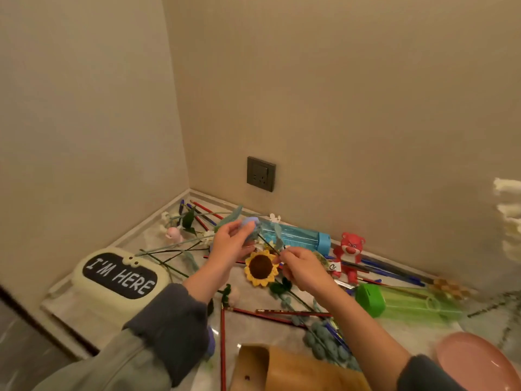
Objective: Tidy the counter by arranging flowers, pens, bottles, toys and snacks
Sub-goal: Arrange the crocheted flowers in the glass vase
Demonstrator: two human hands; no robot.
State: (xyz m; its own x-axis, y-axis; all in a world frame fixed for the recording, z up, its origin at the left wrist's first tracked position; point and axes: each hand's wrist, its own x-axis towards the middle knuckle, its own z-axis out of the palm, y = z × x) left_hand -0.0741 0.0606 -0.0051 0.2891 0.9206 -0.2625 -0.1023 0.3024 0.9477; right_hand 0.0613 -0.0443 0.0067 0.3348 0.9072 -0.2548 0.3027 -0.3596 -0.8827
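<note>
Flowers remain largely unsorted. One blue knitted flower (pixel 248 224) is held just above the crocheted sunflower (pixel 260 268). The left hand (pixel 229 248) curls its fingers round the head, and the right hand (pixel 300 266) pinches the thin stem.

Assessment: early stage. Loose stems, red pencils (pixel 282 313), blue pens (pixel 394 273), a blue bottle (pixel 296 237) and a green bottle (pixel 408 303) lie scattered around the sunflower. A red bear toy (pixel 349 251) is to its right. No snacks identified.

Legible writing: "I'M HERE" on the cream box (pixel 118 275) left of the sunflower.
</note>
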